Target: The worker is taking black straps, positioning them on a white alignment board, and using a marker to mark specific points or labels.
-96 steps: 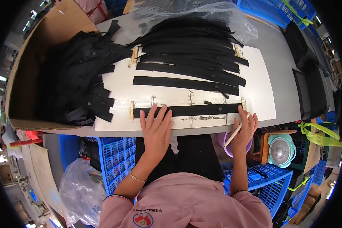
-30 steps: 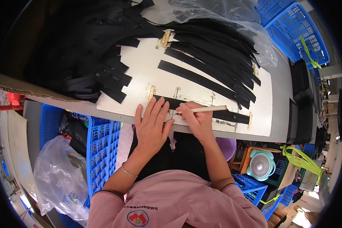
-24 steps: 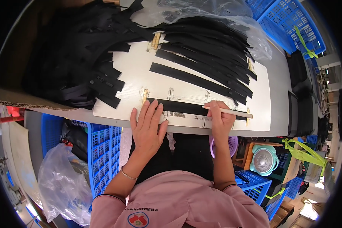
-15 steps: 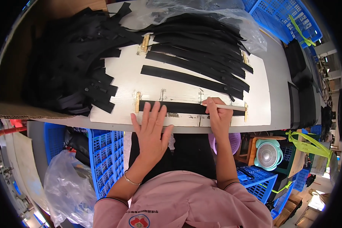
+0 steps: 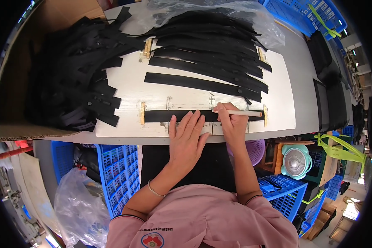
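Note:
A black fabric strip [image 5: 158,116] lies straight across the near part of a white board [image 5: 277,95], between two small wooden stops, one at the left end [image 5: 142,113] and one at the right [image 5: 265,115]. My left hand [image 5: 186,140] lies flat, its fingertips resting on the middle of the strip. Just right of it, my right hand [image 5: 233,128] grips a slim white pen [image 5: 249,113]. The pen's tip points left, at the strip's upper edge beside a dark line drawn on the board.
Several more black strips [image 5: 194,84] fan out on the board's far side. At left a cardboard box [image 5: 37,134] holds a heap of black strips [image 5: 66,78]. Clear plastic sheeting [image 5: 273,35] and a blue crate [image 5: 306,16] stand beyond. Below right is a turquoise fan [image 5: 296,162].
My left hand has slid right along the strip, closer to my right hand. The pen tip stays near the same drawn line. The whole view has shifted slightly.

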Demonstrator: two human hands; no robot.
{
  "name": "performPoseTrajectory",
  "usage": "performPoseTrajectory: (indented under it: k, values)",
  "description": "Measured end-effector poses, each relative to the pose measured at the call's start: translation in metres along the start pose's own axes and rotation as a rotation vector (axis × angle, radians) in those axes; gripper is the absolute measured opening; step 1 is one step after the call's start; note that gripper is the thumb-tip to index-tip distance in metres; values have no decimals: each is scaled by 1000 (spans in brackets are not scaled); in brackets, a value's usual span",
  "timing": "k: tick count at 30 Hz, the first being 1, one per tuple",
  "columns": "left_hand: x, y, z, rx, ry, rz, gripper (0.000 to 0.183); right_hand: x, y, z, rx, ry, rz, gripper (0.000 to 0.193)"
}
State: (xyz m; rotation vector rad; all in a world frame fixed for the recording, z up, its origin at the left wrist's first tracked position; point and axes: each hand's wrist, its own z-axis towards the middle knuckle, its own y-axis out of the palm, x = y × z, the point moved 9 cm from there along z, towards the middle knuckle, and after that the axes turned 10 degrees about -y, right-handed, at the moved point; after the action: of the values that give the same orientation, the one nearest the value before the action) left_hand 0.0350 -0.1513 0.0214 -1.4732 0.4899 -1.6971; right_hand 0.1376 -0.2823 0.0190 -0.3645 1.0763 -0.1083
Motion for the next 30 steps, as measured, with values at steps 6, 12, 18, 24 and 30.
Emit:
performPoseTrajectory:
  k: [6,12,18,24,30]
  values:
    - [1,1,0,12,8,52,47,-5,3,2,-60,-39,35,24]
    - [3,2,1,19,19,71,46,-9,2,3,-132,-90,-71,20]
    - [0,5,-1,19,23,119,45,-8,-7,-2,-156,-17,75,23]
    - [3,4,-1,5,28,129,45,21,-97,2,189,182,146,29]
    - [13,2,7,34,-2,-6,41,49,-108,2,103,131,98,32]
